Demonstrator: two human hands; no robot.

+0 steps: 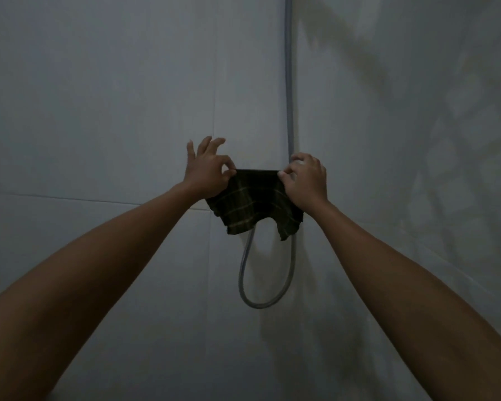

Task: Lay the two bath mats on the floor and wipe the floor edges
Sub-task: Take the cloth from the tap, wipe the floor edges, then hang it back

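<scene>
A small dark cloth point(255, 202) with pale checked lines hangs stretched between my two hands, out in front of a tiled wall corner. My left hand point(207, 172) pinches its top left corner with thumb and forefinger, the other fingers spread. My right hand point(307, 180) pinches the top right corner. The cloth's lower edge droops unevenly. No bath mat and no floor are in view.
A grey shower hose point(289, 82) runs down the wall corner and loops below the cloth. Pale large wall tiles point(99, 111) fill the left and centre. The right wall point(431, 140) carries dim patterned shadows. The room is dark.
</scene>
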